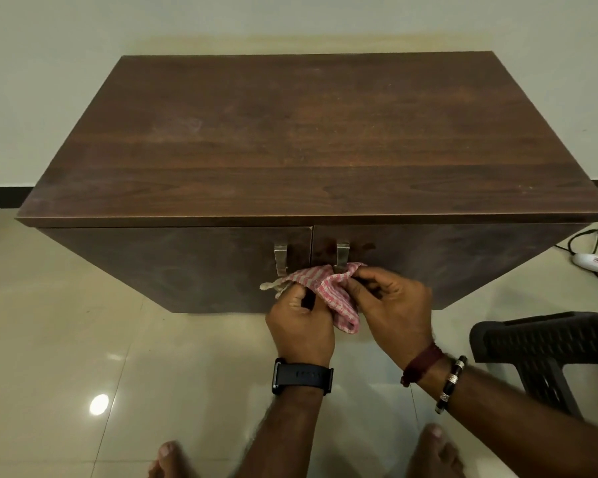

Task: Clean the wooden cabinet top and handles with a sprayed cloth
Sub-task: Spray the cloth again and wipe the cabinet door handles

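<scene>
Fingers (354,282) of both hands pinch the striped cloth (325,288) around the right handle (341,255), left handle (281,258) at 9 o'clock maybe next, cabinet top (308,139) looks streaky.

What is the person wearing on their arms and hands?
The left hand has a dark watch with a wide black strap on its wrist. The right hand has a dark red thread band tied round its wrist, and behind it a black bracelet with silver beads. Both forearms are bare, with no sleeves or gloves showing.
</scene>
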